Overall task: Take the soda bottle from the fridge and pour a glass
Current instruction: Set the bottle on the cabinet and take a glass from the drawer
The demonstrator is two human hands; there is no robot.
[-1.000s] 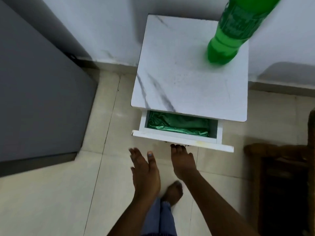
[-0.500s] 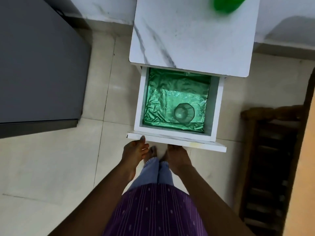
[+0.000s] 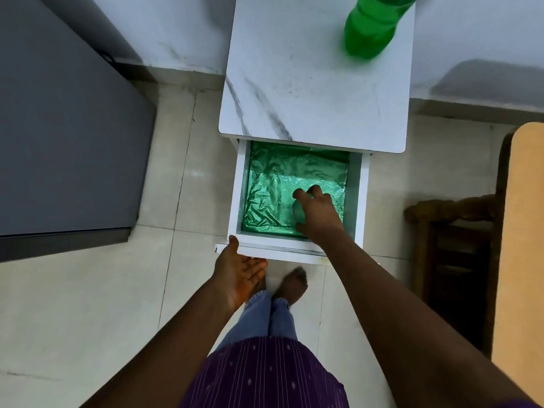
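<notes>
1. I see the green soda bottle (image 3: pixel 372 28) standing on the white marble-look table (image 3: pixel 318 92), up at 1 o'clock.
2. My right hand (image 3: pixel 316 212) is down in the open drawer (image 3: pixel 357 201), fingers curled around a clear glass (image 3: pixel 298 212) on the green liner (image 3: pixel 268 189).
3. My left hand (image 3: pixel 240 267) is open, palm up, thumb touching the drawer front at 7 o'clock.

Dim, soft indoor light; wide-angle edge distortion; slight blur.
</notes>
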